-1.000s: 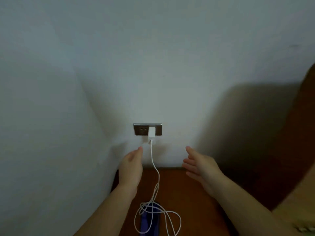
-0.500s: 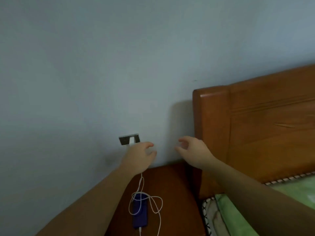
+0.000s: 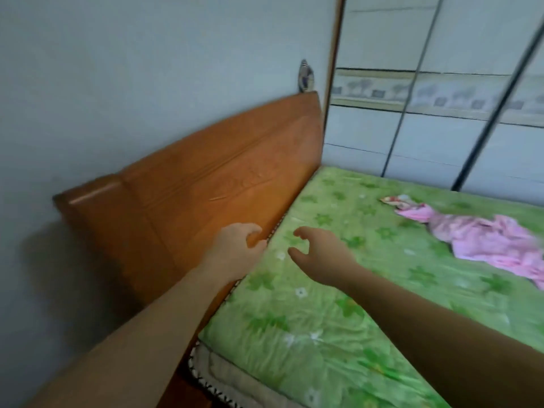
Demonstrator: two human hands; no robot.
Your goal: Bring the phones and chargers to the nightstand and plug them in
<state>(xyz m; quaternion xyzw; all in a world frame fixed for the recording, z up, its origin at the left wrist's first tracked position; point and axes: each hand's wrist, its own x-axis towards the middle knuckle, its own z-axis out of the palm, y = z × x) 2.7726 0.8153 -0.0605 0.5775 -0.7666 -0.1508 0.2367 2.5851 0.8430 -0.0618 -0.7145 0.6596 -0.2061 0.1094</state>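
Note:
No phone, charger, socket or nightstand top shows in the head view now. My left hand (image 3: 235, 245) hovers in front of the wooden headboard (image 3: 188, 195), fingers loosely curled, holding nothing. My right hand (image 3: 319, 254) floats over the green flowered mattress (image 3: 338, 334) near its head end, fingers spread and curved, also holding nothing. Both forearms reach in from the bottom of the frame.
A crumpled pink cloth (image 3: 485, 240) lies on the bed at the right. Behind the bed stands a wardrobe with sliding panels (image 3: 441, 128). The pale wall (image 3: 117, 83) runs along the left, behind the headboard. A small dark object (image 3: 306, 76) sits above the headboard's far end.
The view has swung right, from the wall socket and nightstand with the plugged-in charger and blue phone onto the bed. Both hands moved away from the socket and hold nothing.

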